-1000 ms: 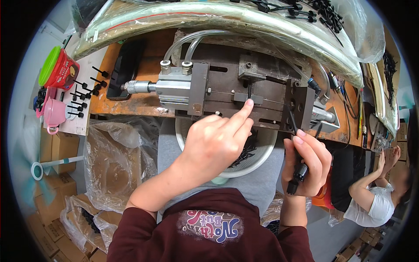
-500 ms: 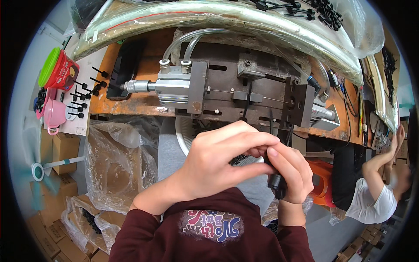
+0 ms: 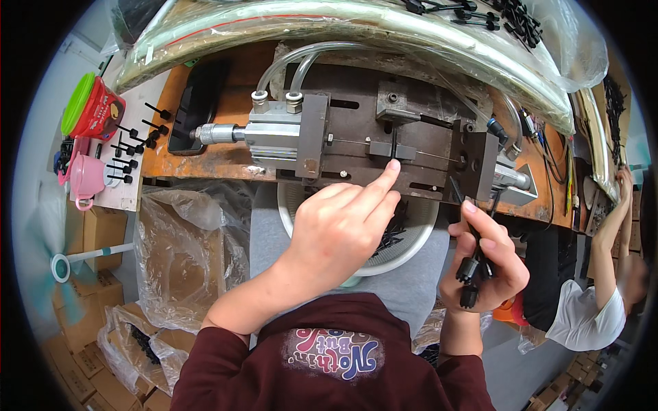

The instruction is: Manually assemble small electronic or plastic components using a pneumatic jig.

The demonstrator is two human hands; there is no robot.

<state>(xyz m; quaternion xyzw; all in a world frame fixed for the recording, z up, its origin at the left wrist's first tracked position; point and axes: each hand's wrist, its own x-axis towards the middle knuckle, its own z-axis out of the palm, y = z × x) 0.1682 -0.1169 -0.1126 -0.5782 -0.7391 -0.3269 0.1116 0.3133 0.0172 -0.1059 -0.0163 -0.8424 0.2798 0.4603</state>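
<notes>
My left hand [image 3: 339, 226] reaches over the near edge of the metal clamping fixture [image 3: 349, 154], its index finger stretched out. That fingertip touches or almost touches the near end of a thin black rod [image 3: 394, 142] lying across the small grey block [image 3: 379, 149]. The left thumb is hidden beneath the hand. To the right, my right hand [image 3: 504, 267] is closed around several black rods with notched heads [image 3: 468, 268]; the heads point down toward my wrist and the thin shafts stick out past the fingers. Below the fixture, a white basket [image 3: 293, 212] on my lap holds more black pieces.
Air cylinders [image 3: 273, 140] with clear hoses flank the fixture. A phone [image 3: 195, 109], loose black rods [image 3: 130, 147], a pink cup [image 3: 87, 179] and a red tub [image 3: 103, 109] are on the left. Plastic-wrapped material [image 3: 343, 20] lies behind. A co-worker [image 3: 589, 301] sits at right.
My hands have moved apart. The left went forward, its index finger now at the rod in the fixture; the right shifted right with the black rods, uncovering the basket.
</notes>
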